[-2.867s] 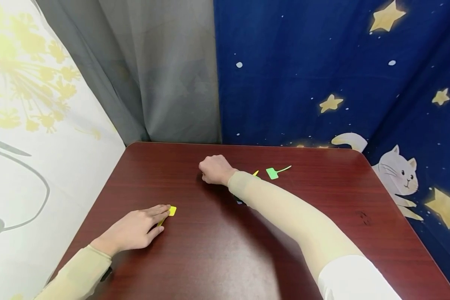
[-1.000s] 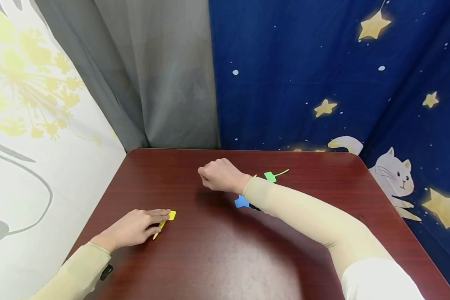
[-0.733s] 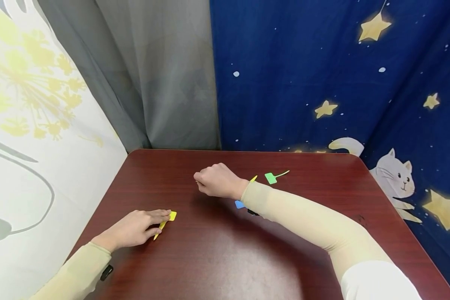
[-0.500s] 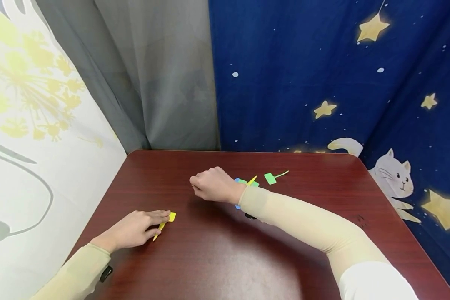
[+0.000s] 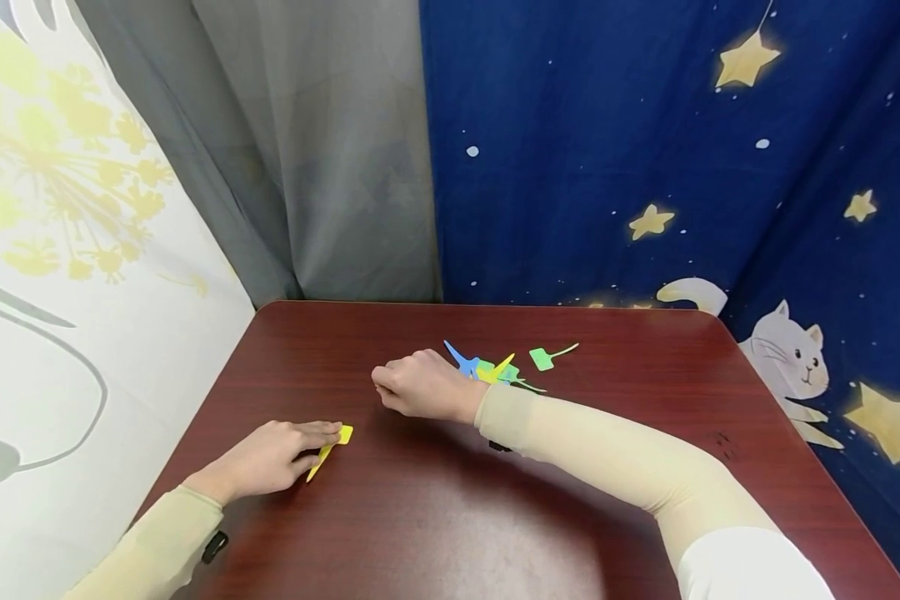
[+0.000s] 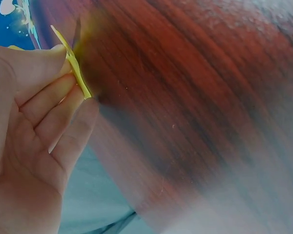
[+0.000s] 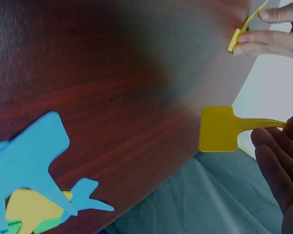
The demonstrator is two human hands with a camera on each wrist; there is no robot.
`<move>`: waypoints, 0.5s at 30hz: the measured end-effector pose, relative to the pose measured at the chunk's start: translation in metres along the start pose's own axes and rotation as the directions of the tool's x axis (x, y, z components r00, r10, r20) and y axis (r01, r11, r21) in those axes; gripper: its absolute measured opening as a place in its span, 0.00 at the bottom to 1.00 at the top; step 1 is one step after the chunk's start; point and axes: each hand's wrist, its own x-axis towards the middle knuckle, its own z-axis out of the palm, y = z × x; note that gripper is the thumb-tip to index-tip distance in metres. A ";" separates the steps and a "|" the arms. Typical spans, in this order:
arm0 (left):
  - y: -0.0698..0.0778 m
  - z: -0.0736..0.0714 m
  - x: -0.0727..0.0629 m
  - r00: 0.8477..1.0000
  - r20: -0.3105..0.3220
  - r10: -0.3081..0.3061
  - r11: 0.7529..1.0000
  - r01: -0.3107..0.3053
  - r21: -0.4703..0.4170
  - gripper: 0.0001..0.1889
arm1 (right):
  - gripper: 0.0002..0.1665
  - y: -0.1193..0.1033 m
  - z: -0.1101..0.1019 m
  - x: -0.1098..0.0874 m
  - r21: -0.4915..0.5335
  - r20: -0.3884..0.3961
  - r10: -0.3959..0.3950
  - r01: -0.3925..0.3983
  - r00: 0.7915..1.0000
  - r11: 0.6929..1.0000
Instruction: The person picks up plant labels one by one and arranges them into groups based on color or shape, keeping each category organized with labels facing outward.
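Note:
My left hand (image 5: 270,456), low at the table's left, pinches a yellow plant label (image 5: 346,434) between thumb and fingers. That label's pointed stem slants down toward me. My right hand (image 5: 423,385) is held over the middle of the table and grips another yellow plant label (image 7: 219,129) by its thin stem; its square head sticks out from the fingers in the right wrist view. From above, the back of the hand hides this label. Behind the right wrist lies a loose pile of labels, with a blue label (image 5: 461,360) and a yellow label (image 5: 501,367) showing.
A single green label (image 5: 542,359) lies to the right of the pile. The dark red wooden table (image 5: 435,533) ends at a grey curtain (image 5: 345,167) and a blue starry curtain (image 5: 555,183). A white patterned cloth (image 5: 45,375) hangs along the left.
My right hand has come nearer to me and slightly left, uncovering more of the label pile. The left hand has stayed nearly in place, with more of its label's stem showing.

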 end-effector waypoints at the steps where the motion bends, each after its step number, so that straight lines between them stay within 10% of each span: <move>1: 0.000 0.000 0.000 1.000 0.000 0.000 1.000 0.000 -0.001 0.21 | 0.11 -0.001 0.002 -0.001 0.005 -0.001 0.000 0.000 1.000 1.000; 15: -0.001 0.002 0.001 1.000 -0.018 -0.019 1.000 0.019 0.013 0.20 | 0.09 -0.013 0.015 -0.007 0.105 0.062 -0.014 0.007 0.998 0.994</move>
